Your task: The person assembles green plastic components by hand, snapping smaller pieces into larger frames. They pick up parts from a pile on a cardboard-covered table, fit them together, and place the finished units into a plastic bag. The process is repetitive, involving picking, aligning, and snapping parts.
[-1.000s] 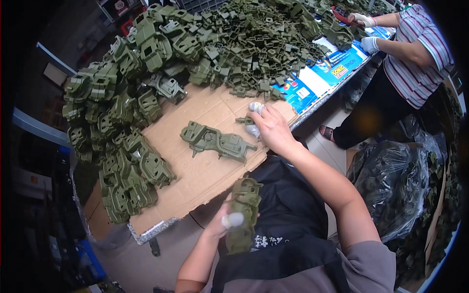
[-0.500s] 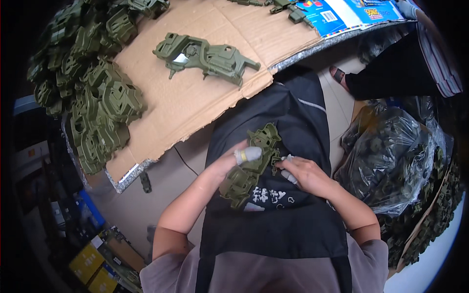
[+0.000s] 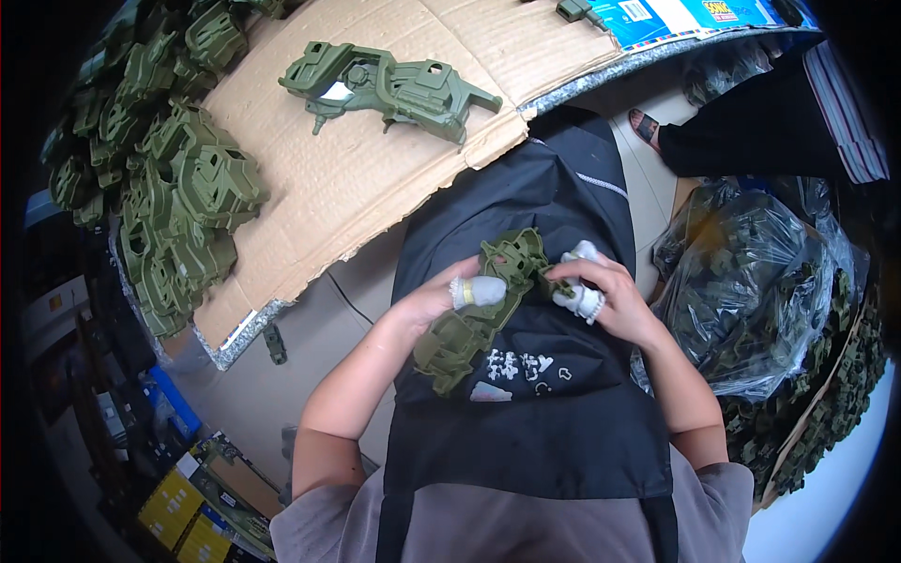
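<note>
Over my lap, my left hand [image 3: 446, 293] grips an olive-green plastic toy vehicle body [image 3: 452, 349], its thumb laid across the top. The body is tilted, with its far end up and to the right. My right hand [image 3: 612, 293] pinches a small green plastic part [image 3: 546, 283] against the right edge of the body's far end. Fingers partly hide this part, so its shape and whether it is seated cannot be made out. Pale cloth covers wrap the left thumb and some right fingertips. A black apron [image 3: 563, 422] with white print lies under both hands.
On the cardboard-covered table [image 3: 319, 211] sits a similar green toy vehicle [image 3: 422, 98]. Many green bodies are heaped at the left [image 3: 202, 183]. At right stand a clear plastic bag [image 3: 751, 281] and a pile of small green parts [image 3: 807, 422]. Another person's dark-clad leg [image 3: 751, 131] is beyond.
My right hand has lifted slightly and turned, bringing the small part up to the body's far end. The left hand keeps its hold. My view has shifted a little.
</note>
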Motion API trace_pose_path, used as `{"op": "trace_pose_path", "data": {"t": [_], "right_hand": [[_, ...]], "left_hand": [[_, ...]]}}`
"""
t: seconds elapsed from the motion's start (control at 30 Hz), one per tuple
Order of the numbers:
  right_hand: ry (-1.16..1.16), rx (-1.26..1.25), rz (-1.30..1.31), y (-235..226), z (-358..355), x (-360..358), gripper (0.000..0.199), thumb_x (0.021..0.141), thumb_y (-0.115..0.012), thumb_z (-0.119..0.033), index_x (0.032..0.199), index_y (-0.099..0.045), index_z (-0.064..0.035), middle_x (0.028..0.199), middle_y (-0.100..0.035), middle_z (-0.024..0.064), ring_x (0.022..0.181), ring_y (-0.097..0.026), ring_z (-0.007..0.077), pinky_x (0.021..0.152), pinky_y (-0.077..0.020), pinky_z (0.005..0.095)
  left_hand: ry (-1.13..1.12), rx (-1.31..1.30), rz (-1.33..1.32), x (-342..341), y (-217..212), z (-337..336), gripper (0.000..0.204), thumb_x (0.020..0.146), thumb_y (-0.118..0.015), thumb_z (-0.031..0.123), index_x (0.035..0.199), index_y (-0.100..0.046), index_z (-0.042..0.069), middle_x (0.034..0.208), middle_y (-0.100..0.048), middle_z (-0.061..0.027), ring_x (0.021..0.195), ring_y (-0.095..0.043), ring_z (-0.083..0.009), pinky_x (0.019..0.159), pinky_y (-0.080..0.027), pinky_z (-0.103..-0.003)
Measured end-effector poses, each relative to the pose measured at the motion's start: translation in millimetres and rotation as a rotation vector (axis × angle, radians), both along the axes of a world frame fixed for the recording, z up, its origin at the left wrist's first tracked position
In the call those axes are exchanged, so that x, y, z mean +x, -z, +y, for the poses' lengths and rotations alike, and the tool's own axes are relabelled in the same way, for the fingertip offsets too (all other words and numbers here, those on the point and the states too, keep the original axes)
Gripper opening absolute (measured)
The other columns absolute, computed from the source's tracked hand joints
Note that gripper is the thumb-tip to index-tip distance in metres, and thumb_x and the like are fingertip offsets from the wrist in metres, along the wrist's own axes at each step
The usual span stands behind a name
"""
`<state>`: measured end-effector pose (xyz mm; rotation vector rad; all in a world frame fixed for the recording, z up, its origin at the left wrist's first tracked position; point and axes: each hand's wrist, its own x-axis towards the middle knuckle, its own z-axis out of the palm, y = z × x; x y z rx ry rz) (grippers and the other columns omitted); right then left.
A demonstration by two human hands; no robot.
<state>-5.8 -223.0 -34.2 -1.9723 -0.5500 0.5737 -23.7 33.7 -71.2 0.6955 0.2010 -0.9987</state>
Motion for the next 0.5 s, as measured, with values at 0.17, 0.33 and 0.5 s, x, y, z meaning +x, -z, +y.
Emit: {"op": "trace_pose_path", "data": {"t": [0.17, 0.33, 0.5], "right_hand": [[-0.126, 0.149, 0.299, 12, -4, 15, 0.028, 0.079, -0.057, -0.002, 0.106, -0.059, -0.0065, 0.097, -0.065, 0.0100, 0.091, -0.064, 0.0248, 0.080, -0.0475, 0.0304], [-0.213, -0.108, 0.240, 8, -1, 13, 0.032, 0.077, -0.067, -0.012, 0.106, -0.055, -0.0047, 0.091, -0.065, 0.0114, 0.083, -0.065, 0.0262, 0.072, -0.0484, 0.0340], [-0.139, -0.181, -0.209, -3, 10, 2, 0.028, 0.072, -0.064, -0.005, 0.100, -0.058, -0.0036, 0.077, -0.062, 0.0173, 0.074, -0.062, 0.0344, 0.067, -0.0506, 0.0412]], "left_hand": [[0.079, -0.060, 0.041, 6, 1, 6, 0.064, 0.083, -0.067, 0.019, 0.137, -0.036, 0.003, 0.127, -0.051, -0.0065, 0.109, -0.054, -0.0113, 0.091, -0.045, -0.025], [0.084, 0.029, 0.083, 10, -6, 0, 0.065, 0.080, -0.070, 0.017, 0.135, -0.039, 0.002, 0.122, -0.055, -0.0074, 0.104, -0.058, -0.0133, 0.089, -0.048, -0.025], [0.109, 0.054, 0.044, 10, -4, -4, 0.062, 0.081, -0.069, 0.017, 0.133, -0.041, 0.003, 0.122, -0.055, -0.0055, 0.105, -0.057, -0.0118, 0.089, -0.047, -0.024]]}}
